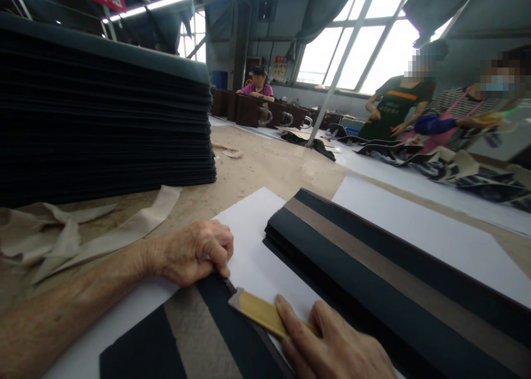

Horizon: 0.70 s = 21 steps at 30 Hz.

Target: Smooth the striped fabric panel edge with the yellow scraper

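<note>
While the left hand (194, 252) rests knuckles-up on the near dark sheet (215, 335), its fingers curled under and pressed onto the sheet's top edge, the right hand (336, 346) lies flat beside it with its fingers stretched forward and the forefinger pressing down a tan strip (257, 311). That strip runs along the right edge of the dark sheet, where the sheet meets the white paper (253, 240) spread on the counter (265, 169); whether the thumb also pinches the strip cannot be told. A grey-brown band (199, 335) runs down the middle of the near sheet. Just to the right of the hands sits a low stack of similar dark sheets (373, 279), its top one carrying the same brownish band lengthwise. On the left of the counter, pale peeled strips (83, 235) lie loose in a heap, and behind them rises a tall pile of dark sheets (103, 113). Across the counter, well apart from the hands, two people (435, 102) stand at the right over more dark pieces, and a third person (259, 86) sits at the far end under the windows
</note>
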{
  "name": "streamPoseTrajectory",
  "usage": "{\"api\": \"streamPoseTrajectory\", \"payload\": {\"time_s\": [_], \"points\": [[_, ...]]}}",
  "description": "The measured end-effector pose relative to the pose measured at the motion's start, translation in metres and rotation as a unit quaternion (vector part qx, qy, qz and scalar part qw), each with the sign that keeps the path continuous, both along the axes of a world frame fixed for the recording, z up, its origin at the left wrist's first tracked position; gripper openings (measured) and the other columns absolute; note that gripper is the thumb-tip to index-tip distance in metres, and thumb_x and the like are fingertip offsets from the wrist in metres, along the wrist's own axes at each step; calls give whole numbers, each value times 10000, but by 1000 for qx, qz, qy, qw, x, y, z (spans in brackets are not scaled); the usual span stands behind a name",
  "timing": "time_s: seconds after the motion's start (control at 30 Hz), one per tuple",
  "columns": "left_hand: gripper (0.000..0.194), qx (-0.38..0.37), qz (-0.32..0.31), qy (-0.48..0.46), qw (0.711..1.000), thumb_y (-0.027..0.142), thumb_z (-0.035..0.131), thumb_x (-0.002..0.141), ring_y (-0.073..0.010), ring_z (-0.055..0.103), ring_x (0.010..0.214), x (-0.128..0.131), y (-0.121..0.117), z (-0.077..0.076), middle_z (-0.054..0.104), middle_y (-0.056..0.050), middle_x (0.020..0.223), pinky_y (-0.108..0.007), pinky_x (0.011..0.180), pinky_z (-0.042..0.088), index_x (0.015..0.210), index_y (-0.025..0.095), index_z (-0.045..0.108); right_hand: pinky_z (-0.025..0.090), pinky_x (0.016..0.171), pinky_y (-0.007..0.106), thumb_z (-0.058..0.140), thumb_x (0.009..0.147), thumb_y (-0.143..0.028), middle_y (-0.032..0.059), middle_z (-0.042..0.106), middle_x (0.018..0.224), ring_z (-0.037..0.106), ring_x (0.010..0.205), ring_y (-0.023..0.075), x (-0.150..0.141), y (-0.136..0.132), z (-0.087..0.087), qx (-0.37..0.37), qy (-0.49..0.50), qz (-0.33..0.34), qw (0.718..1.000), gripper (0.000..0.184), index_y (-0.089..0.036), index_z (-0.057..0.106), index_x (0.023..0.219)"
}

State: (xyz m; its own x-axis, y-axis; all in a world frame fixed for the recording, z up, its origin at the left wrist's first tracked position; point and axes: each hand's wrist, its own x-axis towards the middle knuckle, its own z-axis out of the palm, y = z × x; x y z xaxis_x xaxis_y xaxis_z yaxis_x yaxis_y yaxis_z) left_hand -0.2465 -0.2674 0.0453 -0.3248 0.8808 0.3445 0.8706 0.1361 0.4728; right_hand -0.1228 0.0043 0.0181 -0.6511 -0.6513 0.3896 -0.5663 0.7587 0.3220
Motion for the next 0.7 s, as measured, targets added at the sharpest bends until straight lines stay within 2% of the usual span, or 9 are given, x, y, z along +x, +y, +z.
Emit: {"api": "streamPoseTrajectory", "payload": {"time_s": [0.23,0.37,0.47,0.53,0.6,0.7], "points": [[300,-23,8,14,1000,-67,480,658,-127,537,720,3,0,4,593,0,720,-292,743,361,729,173,646,384,381,214,272,1000,-273,14,501,769,482,412,103,-4,-6,0,-8,-20,-7,1000,355,-200,465,1290],[302,-25,5,22,999,-61,488,676,-129,540,724,2,1,1,595,1,723,-289,747,363,742,184,652,399,393,226,310,981,-257,18,505,789,506,436,117,-7,-10,-1,-12,-32,-9,999,361,-197,441,1312],[285,-10,2,-9,1000,-26,496,740,-122,559,732,-5,-4,2,611,-5,744,-268,763,391,786,192,675,393,388,233,348,968,-272,12,502,785,502,431,123,-9,-11,-2,-7,-31,-15,999,363,-209,436,1314],[284,19,8,-49,999,11,499,773,-125,586,776,-7,-9,8,638,-21,812,-247,762,425,871,190,697,382,378,231,372,961,-285,10,502,780,496,424,123,-11,-11,-4,1,-27,-19,999,367,-214,438,1315],[296,52,43,-61,996,37,500,790,-124,607,818,1,-13,17,652,-31,888,-227,750,453,954,185,696,368,361,224,372,962,-297,11,501,774,490,414,119,-12,-10,-5,9,-16,-16,1000,366,-212,448,1309],[276,75,165,29,983,59,471,830,-121,611,798,39,-11,23,655,-19,878,-230,725,467,945,193,682,360,349,213,341,977,-297,9,492,751,504,422,121,-13,-9,-8,18,12,-4,1000,356,-210,464,1299]]}}
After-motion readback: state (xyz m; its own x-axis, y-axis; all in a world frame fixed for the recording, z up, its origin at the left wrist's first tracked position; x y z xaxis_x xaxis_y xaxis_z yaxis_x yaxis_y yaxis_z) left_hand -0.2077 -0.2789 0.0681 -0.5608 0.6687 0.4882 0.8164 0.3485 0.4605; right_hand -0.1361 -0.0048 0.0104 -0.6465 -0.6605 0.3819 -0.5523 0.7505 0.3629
